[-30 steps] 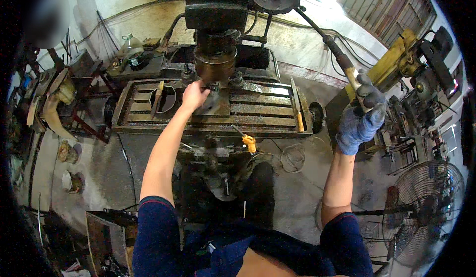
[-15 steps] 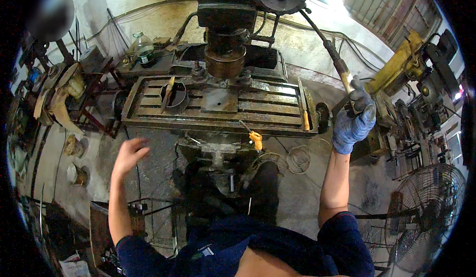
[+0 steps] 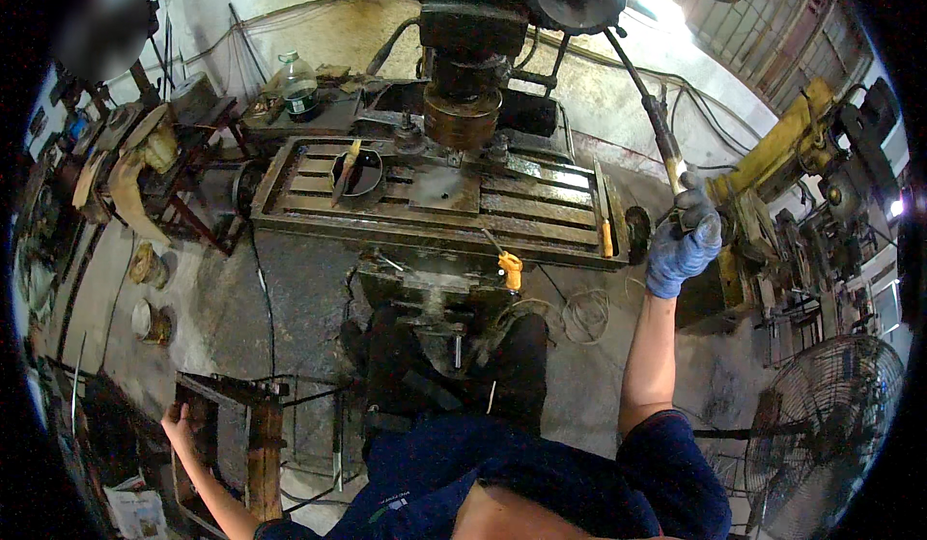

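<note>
My right hand (image 3: 684,245), in a blue work glove with grey fingers, is closed round the end of a long lever (image 3: 669,144) that slopes down from the machine head. My bare left hand (image 3: 177,424) is low on the left, at the upper left corner of a dark open-topped wooden box (image 3: 266,458). Its fingers are too small and dim to show whether they grip the rim. Ahead is a slotted metal machine table (image 3: 319,219) under the spindle (image 3: 462,115). On the table are a round pan (image 3: 365,178) of dark liquid with a brush (image 3: 345,171) across it.
A yellow-handled tool (image 3: 510,268) projects at the table's front edge, and another yellow handle (image 3: 607,239) lies at its right end. A plastic bottle (image 3: 297,91) stands at the back left. A caged fan (image 3: 826,434) is at the lower right. Cable coils (image 3: 584,316) lie on the floor.
My left hand has swung down and left, from in front of the machine table to the wooden box. My right hand stays on the lever. The view has shifted slightly.
</note>
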A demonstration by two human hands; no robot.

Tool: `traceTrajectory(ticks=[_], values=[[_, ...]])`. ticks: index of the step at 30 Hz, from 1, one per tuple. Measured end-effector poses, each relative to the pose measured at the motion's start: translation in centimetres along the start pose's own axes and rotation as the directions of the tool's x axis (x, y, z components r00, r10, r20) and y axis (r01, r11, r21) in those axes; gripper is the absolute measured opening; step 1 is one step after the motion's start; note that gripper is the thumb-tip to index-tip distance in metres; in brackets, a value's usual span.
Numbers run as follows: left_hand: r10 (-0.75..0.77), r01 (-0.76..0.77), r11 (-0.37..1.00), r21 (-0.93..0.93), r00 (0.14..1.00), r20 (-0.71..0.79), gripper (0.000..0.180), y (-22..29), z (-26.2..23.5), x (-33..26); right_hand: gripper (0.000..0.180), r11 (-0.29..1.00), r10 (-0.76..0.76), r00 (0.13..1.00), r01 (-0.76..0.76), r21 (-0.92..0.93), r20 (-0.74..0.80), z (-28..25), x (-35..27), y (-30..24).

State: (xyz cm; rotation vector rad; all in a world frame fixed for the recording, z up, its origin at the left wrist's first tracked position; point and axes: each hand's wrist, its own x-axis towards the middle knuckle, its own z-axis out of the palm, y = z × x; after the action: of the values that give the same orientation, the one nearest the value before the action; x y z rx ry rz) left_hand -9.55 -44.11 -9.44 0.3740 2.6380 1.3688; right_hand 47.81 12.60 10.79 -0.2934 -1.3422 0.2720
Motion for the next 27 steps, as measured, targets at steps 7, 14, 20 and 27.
traceTrajectory(ticks=[7, 14, 20, 27], values=[[-0.219, 0.199, 0.958, 0.206, 0.973, 0.077, 0.014, -0.5, 0.0, -4.8, 0.049, 0.994, 0.067, 0.998, -0.066, 0.082, -0.006, 0.1, 0.2, -0.6], [-0.135, -0.051, 0.873, 0.485, 0.93, 0.341, 0.009, -0.6, 1.4, -10.7, 0.038, 0.994, 0.061, 0.998, -0.06, 0.094, -0.012, 0.8, 1.6, -1.9], [-0.578, 0.047, 0.734, 0.678, 0.566, 0.587, 0.011, -3.9, 1.9, -12.3, 0.042, 0.993, 0.008, 1.0, -0.008, 0.119, 0.007, 0.9, 2.7, -2.3], [-0.545, 0.169, 0.777, 0.607, 0.663, 0.513, 0.012, -4.1, 2.1, -10.0, 0.037, 0.996, 0.005, 0.999, -0.002, 0.092, -0.034, 1.9, 3.8, -3.2]])
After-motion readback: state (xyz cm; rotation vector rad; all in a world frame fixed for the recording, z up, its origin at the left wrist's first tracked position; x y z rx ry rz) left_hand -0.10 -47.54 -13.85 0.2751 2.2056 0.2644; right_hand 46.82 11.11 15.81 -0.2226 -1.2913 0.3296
